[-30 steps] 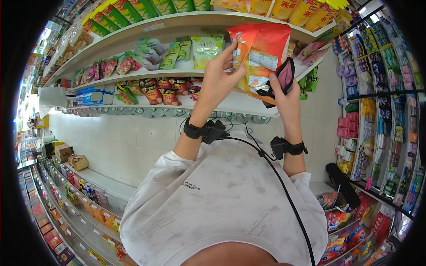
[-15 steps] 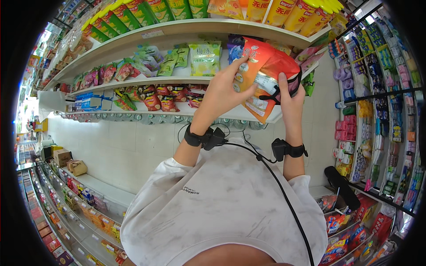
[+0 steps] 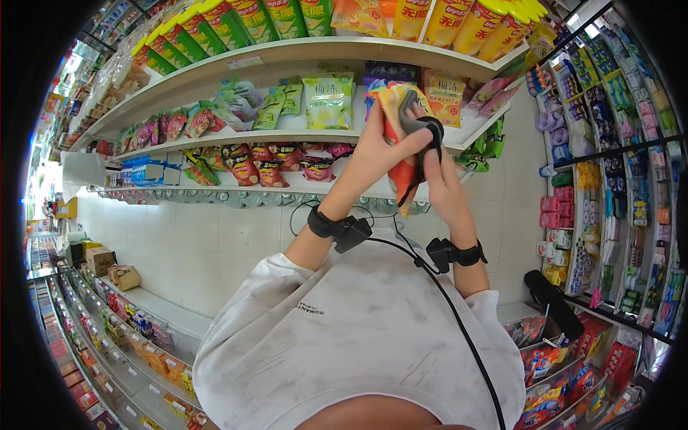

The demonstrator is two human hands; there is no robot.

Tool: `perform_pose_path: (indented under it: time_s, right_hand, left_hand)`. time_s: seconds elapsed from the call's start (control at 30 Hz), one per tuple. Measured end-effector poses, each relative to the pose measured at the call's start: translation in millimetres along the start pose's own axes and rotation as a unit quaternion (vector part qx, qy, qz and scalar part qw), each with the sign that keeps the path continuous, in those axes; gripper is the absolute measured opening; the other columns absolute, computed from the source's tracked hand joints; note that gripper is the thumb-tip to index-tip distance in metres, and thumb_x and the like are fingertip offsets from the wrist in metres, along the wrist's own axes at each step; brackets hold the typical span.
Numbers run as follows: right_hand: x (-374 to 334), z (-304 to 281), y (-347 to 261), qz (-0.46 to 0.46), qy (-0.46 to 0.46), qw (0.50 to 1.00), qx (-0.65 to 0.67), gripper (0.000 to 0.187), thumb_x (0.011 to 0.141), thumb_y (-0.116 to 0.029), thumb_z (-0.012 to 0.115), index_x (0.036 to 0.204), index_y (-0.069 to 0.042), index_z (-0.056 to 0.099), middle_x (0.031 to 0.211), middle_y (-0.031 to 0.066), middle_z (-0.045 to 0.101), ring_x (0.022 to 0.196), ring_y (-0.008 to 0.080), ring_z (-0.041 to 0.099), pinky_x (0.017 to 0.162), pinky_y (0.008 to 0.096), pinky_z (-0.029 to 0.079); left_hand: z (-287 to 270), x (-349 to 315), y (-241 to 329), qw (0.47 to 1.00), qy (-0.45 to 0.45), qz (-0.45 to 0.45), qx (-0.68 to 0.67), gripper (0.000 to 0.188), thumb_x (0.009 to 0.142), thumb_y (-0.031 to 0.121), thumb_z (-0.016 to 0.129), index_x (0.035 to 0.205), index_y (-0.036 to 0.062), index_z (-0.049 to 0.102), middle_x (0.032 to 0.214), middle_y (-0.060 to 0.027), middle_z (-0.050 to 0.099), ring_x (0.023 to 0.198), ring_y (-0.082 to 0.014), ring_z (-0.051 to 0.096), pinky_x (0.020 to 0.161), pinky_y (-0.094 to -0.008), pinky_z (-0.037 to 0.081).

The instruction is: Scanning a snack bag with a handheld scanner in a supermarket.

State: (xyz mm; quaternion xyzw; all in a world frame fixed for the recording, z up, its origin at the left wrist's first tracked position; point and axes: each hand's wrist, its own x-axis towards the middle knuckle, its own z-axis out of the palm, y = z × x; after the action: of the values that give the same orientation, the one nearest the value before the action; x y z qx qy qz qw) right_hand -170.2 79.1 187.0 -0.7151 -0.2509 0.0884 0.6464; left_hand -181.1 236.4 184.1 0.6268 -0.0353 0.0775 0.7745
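An orange-red snack bag [image 3: 403, 172] is held up in front of the shelf, turned nearly edge-on and folded in. My left hand [image 3: 383, 152] grips it from the left side, fingers behind it and thumb laid across the front. Against the bag's upper part is a grey and black curved piece [image 3: 412, 118], like a strap or pouch; its kind is unclear. My right hand [image 3: 446, 188] is closed at the bag's right edge, its fingertips by the black part. The far side of the bag is hidden.
A yellow-green snack bag [image 3: 328, 104] and an orange bag [image 3: 443, 97] stand on the middle shelf [image 3: 287, 137]. Green and yellow canisters [image 3: 247, 21] line the shelf above. Small red packs [image 3: 244, 168] sit below. Racks of goods [image 3: 605, 179] rise at right.
The bag has swung from showing its broad front to nearly edge-on, and the grey and black piece now faces me. Both hands came closer together, uncovering the orange bag on the shelf.
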Motion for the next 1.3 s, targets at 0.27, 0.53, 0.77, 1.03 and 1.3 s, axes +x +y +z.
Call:
perform_pose_path:
  time_s: [0.27,0.53,0.77,1.03,1.3]
  right_hand:
    - [11.8,3.7,11.4,-0.118,0.09,0.984,-0.096,0.044,0.104,-0.021,0.039,0.139,0.004,0.043,0.145,0.0205,0.042,0.136,0.0312,0.036,0.114,0.0381,0.023]
    - [11.5,-27.9,52.0,0.215,0.199,0.95,0.11,0.056,0.098,-0.056,0.048,0.112,-0.004,0.061,0.092,-0.0001,0.057,0.07,0.0084,0.047,0.061,0.0188,0.036]
    - [3.9,-29.9,-2.4,-0.092,0.312,0.945,-0.02,0.04,0.096,-0.03,0.06,0.122,0.0,0.055,0.114,0.0075,0.062,0.097,0.0124,0.058,0.084,0.0269,0.048]
    - [-16.7,7.6,-36.4,-0.008,-0.123,0.983,-0.134,0.056,0.074,-0.004,0.078,0.126,-0.01,0.057,0.095,0.0108,0.072,0.083,0.0196,0.07,0.077,0.0296,0.054]
    - [-23.3,11.4,-41.6,-0.064,-0.166,0.974,-0.138,0.053,0.075,-0.007,0.078,0.124,-0.01,0.058,0.096,0.0115,0.071,0.081,0.0252,0.07,0.075,0.0305,0.053]
  left_hand:
    - [13.4,-2.1,4.8,0.972,0.066,-0.104,-0.201,0.054,0.1,0.046,0.052,0.131,0.0023,0.05,0.121,-0.0049,0.059,0.109,-0.0107,0.056,0.094,-0.0276,0.045]
    - [9.7,-3.6,17.4,0.997,0.006,0.016,0.08,0.047,0.103,0.035,0.047,0.127,-0.0047,0.05,0.114,-0.0128,0.063,0.104,-0.0201,0.062,0.09,-0.0321,0.047]
    - [5.9,-2.8,9.5,0.858,0.063,0.243,0.449,0.045,0.093,0.012,0.056,0.134,0.0001,0.043,0.116,-0.0219,0.059,0.101,-0.0417,0.058,0.084,-0.0462,0.049]
    - [-8.6,7.7,-1.2,0.797,0.004,0.191,0.573,0.045,0.093,0.023,0.056,0.132,0.0038,0.044,0.106,-0.0207,0.064,0.09,-0.0403,0.063,0.073,-0.0457,0.052]
    - [-5.4,9.6,-8.6,0.803,0.007,0.143,0.578,0.039,0.097,0.028,0.053,0.127,0.0043,0.046,0.097,-0.0221,0.067,0.082,-0.0414,0.065,0.069,-0.0461,0.053]
